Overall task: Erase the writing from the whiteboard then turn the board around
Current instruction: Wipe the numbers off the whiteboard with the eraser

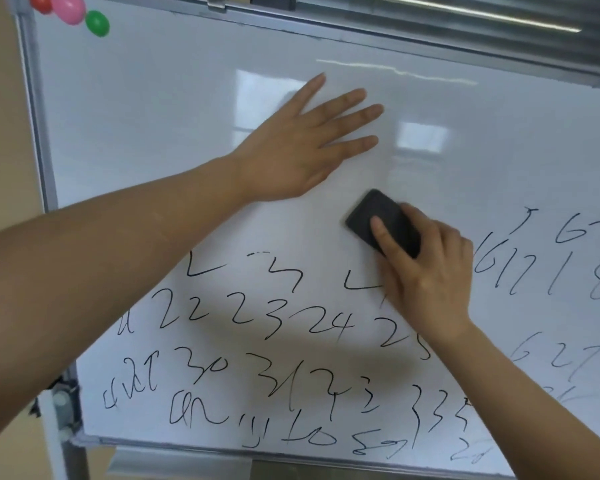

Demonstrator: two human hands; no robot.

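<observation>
Fingers of the left hand are lying straight and spread, pressing flat against the bare upper part of the whiteboard and holding nothing, while the right hand is curling its thumb and fingers round a black eraser and holding it against the board surface just below and to the right of the left hand. That whiteboard is filling nearly the whole view, tilting in the frame, with its grey metal frame running down the left edge and along the top and bottom. Its upper half is showing white with window reflections, and the lower half is carrying black marker writing, mostly rows of numbers such as 22, 23, 24 and 30, spreading below both forearms and out to the right edge. At the top left corner three round magnets are sitting close together: a red magnet, a pink magnet and a green magnet. Dark window blinds are showing above the board's top edge.
</observation>
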